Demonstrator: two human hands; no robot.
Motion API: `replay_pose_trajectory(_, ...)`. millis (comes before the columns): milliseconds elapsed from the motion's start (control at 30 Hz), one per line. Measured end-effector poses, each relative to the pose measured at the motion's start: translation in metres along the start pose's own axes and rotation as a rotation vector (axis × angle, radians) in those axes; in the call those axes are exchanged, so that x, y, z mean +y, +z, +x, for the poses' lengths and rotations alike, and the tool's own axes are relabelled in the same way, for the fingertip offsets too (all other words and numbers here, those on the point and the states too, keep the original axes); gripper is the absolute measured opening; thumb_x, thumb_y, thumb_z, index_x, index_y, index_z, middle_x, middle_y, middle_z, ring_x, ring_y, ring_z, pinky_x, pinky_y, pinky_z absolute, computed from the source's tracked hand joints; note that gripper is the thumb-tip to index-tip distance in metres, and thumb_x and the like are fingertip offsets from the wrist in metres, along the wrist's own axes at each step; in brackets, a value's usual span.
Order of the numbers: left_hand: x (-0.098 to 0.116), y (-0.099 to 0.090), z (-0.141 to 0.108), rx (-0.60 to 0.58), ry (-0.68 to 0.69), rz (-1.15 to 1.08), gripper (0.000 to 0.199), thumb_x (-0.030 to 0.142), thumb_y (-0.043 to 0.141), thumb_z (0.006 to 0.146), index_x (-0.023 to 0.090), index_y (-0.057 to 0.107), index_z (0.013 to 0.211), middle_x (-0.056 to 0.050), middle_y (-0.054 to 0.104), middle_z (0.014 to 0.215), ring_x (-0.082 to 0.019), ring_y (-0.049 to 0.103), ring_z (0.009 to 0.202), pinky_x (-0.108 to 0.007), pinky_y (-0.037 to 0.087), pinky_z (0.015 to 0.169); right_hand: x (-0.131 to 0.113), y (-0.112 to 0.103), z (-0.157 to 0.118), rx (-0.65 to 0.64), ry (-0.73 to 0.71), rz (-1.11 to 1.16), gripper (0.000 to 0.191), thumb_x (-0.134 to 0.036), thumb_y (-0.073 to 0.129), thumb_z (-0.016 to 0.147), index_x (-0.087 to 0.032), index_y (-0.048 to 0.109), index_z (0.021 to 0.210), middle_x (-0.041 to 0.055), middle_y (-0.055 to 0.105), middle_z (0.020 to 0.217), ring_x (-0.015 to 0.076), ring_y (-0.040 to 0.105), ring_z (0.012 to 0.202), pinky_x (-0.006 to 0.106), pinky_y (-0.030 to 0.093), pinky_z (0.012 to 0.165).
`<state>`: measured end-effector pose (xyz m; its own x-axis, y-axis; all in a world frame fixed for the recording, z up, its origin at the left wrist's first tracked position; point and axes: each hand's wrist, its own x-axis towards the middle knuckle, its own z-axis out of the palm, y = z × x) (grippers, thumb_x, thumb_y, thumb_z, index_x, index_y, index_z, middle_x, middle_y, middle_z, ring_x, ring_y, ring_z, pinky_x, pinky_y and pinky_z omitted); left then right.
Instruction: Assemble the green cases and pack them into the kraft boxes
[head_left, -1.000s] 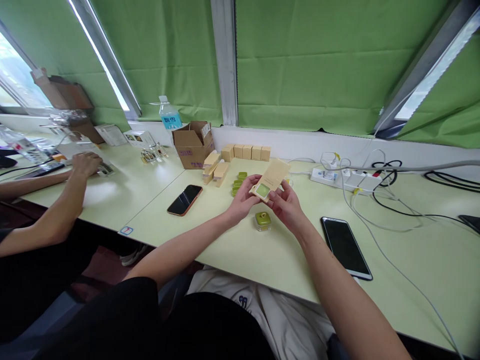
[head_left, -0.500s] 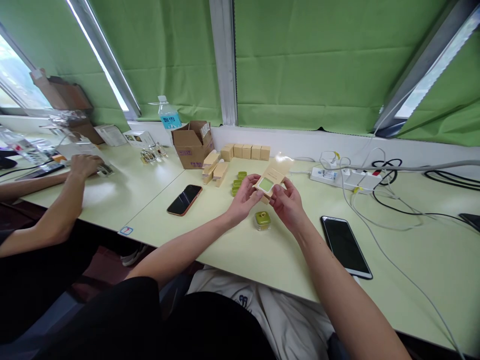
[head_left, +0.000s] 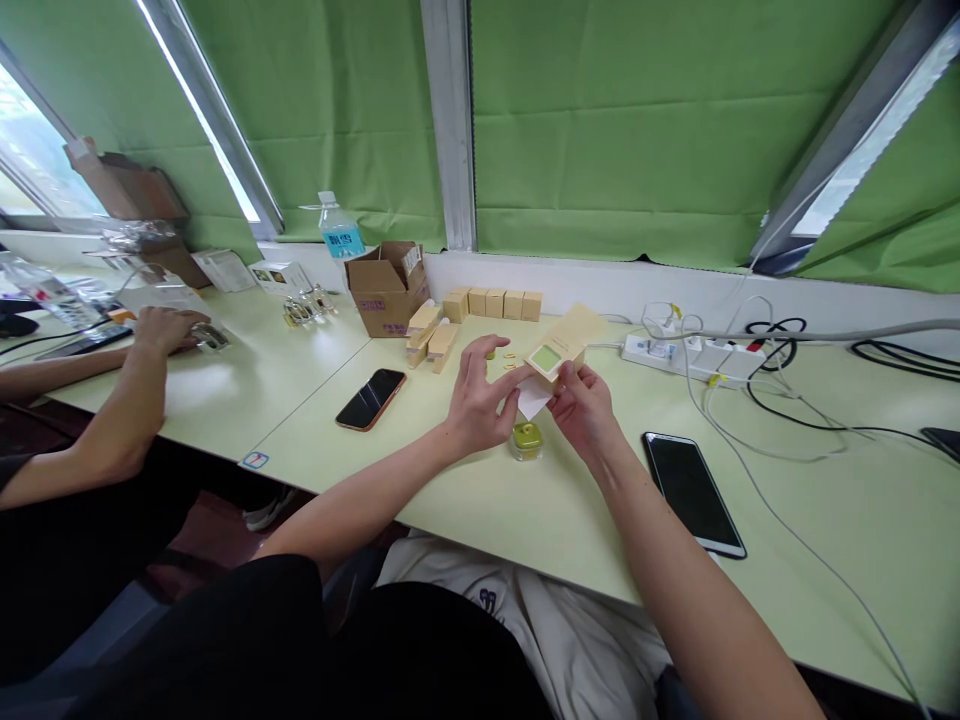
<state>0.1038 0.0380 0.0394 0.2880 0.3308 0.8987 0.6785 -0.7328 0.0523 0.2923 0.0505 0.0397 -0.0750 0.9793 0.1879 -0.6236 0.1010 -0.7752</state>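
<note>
A small pale yellow carton (head_left: 574,335) with a square green window is tilted above the table, its long flap standing open. My right hand (head_left: 585,405) is closed around its right side, the thumb in front. My left hand (head_left: 480,400) pinches near a white flap (head_left: 534,398) at the carton's lower left, thumb and index finger at its edge and the other fingers raised. Just below, a small clear jar with a green lid (head_left: 527,438) stands on the table. Behind my left hand, more green pieces (head_left: 490,355) are mostly hidden.
Flat cartons (head_left: 442,343) lie by a brown cardboard box (head_left: 386,290), beside a row of small boxes (head_left: 495,302). Phones lie left (head_left: 370,398) and right (head_left: 694,492). A power strip (head_left: 694,355) trails cables. A co-worker's hand (head_left: 169,330) holds a small clear object at left.
My left hand has shifted from the carton's left side to its lower flap, with its fingers lifted. The carton has turned and moved slightly right, showing the white flap.
</note>
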Motion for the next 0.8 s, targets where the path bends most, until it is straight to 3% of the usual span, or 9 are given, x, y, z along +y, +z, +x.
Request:
replay_pose_trajectory(200, -0.007, 0.003, 0.0, 0.004, -0.052, 0.049, 0.01, 0.026, 0.069, 0.098, 0.023, 0.074, 0.106, -0.016, 0.059, 0.132, -0.036, 0.053, 0.135, -0.059, 0.051, 0.114, 0.004, -0.001, 0.003, 0.043, -0.002, -0.014, 0.066, -0.056, 0.108, 0.061, -0.022, 0.08, 0.109, 0.009, 0.087, 0.121, 0.0241, 0.083, 0.099, 0.031, 0.069, 0.076)
replay_pose_trajectory(333, -0.004, 0.007, -0.001, -0.003, -0.048, -0.025, 0.022, 0.018, 0.064, 0.1, 0.024, 0.079, 0.116, -0.016, 0.059, 0.141, -0.035, 0.05, 0.14, -0.059, 0.049, 0.118, 0.006, -0.001, 0.003, 0.048, -0.012, -0.026, 0.067, -0.055, 0.109, 0.059, -0.023, 0.079, 0.11, 0.0094, 0.086, 0.121, 0.0255, 0.083, 0.101, 0.033, 0.069, 0.079)
replay_pose_trajectory(467, 0.002, 0.015, -0.008, -0.088, -0.144, -0.203, 0.02, 0.026, 0.068, 0.1, 0.023, 0.078, 0.117, -0.017, 0.058, 0.147, -0.035, 0.051, 0.142, -0.061, 0.048, 0.121, 0.007, -0.002, 0.002, 0.059, -0.033, -0.077, 0.066, -0.058, 0.107, 0.061, -0.022, 0.079, 0.109, 0.0103, 0.087, 0.118, 0.0282, 0.083, 0.101, 0.036, 0.068, 0.078)
replay_pose_trajectory(600, 0.003, 0.023, -0.015, -0.114, -0.281, -0.3, 0.013, 0.034, 0.071, 0.1, 0.023, 0.079, 0.099, -0.015, 0.063, 0.141, -0.033, 0.056, 0.138, -0.057, 0.051, 0.117, 0.007, -0.004, 0.002, 0.107, -0.043, -0.109, 0.065, -0.058, 0.107, 0.062, -0.022, 0.08, 0.109, 0.0097, 0.087, 0.118, 0.0274, 0.083, 0.099, 0.034, 0.067, 0.074)
replay_pose_trajectory(800, 0.0, 0.023, -0.012, -0.082, -0.425, -0.431, 0.026, 0.043, 0.07, 0.102, 0.023, 0.074, 0.086, -0.012, 0.074, 0.115, -0.03, 0.067, 0.117, -0.052, 0.054, 0.107, 0.007, -0.005, 0.001, 0.178, -0.025, -0.12, 0.067, -0.054, 0.109, 0.059, -0.024, 0.078, 0.111, 0.0075, 0.087, 0.119, 0.0251, 0.082, 0.097, 0.034, 0.069, 0.074)
